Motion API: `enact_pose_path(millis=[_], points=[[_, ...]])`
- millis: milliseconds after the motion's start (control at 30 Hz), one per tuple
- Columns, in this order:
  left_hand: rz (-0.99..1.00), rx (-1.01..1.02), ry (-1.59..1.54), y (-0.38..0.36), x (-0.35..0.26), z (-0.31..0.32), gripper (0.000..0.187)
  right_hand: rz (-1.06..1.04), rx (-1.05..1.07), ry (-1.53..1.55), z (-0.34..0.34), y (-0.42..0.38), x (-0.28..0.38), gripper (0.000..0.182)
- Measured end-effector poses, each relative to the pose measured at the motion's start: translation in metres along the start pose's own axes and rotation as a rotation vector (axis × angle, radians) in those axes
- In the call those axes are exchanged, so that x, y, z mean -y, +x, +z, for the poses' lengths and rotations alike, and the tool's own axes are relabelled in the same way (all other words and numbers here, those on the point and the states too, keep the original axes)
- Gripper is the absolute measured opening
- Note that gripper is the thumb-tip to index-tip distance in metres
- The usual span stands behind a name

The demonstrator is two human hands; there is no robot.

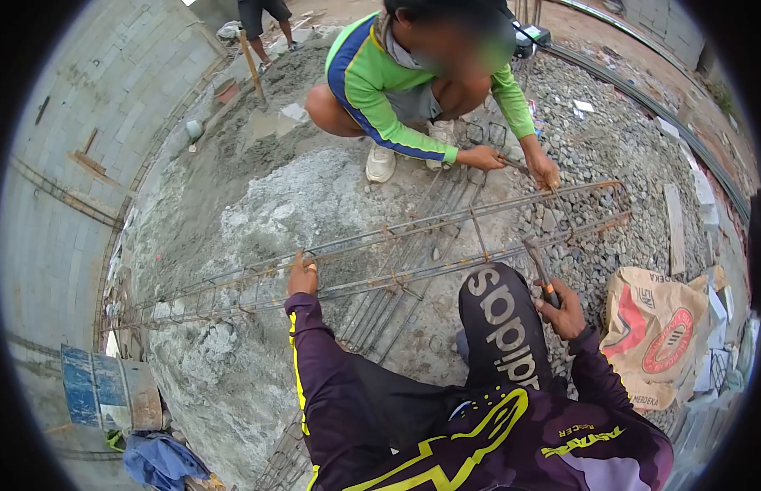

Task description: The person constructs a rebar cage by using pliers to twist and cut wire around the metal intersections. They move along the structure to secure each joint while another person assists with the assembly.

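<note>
A long rebar cage (380, 278) of thin bars and stirrups stretches across the view in front of me. My left hand (303, 276) is closed around its upper bar near the middle. In my right hand (565, 311), beside my right knee, is a pair of pincers (540, 263) with dark and orange grips. Their metal head points up at the cage's lower bar; whether it touches cannot be made out. Across the cage a co-worker in a green and blue shirt squats, with one hand (544, 168) at the upper bar and the other (482, 157) holding a dark tool.
Loose rebar (389, 307) lies beneath the cage. Grey sand (274, 204) is heaped at left, gravel (610, 147) at right. A paper cement sack (650, 335) lies near my right arm. A blue drum (110, 389) stands at lower left by a block wall (78, 180). Another person's legs show behind.
</note>
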State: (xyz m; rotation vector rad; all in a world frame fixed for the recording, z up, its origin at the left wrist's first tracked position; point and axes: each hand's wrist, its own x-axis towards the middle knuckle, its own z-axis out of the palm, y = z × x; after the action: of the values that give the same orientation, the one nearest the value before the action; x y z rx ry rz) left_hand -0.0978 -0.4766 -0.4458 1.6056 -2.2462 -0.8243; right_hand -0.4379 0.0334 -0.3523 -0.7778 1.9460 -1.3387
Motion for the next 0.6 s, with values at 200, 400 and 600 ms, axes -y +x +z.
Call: enact_pose_path(millis=[200, 400, 600], points=[[-0.021, -0.403, -1.034, 0.008, 0.004, -0.018, 0.048, 0.106, 0.421, 0.389, 0.045, 0.017, 0.136, 0.044], [-0.098, -0.714, -0.543, -0.031, 0.022, -0.044, 0.036, 0.124, 0.703, 0.172, 0.142, 0.067, 0.162, 0.045], [0.022, -0.456, -0.275, -0.078, 0.015, -0.058, 0.026, 0.122, 0.726, 0.18, 0.215, 0.109, 0.162, 0.039]])
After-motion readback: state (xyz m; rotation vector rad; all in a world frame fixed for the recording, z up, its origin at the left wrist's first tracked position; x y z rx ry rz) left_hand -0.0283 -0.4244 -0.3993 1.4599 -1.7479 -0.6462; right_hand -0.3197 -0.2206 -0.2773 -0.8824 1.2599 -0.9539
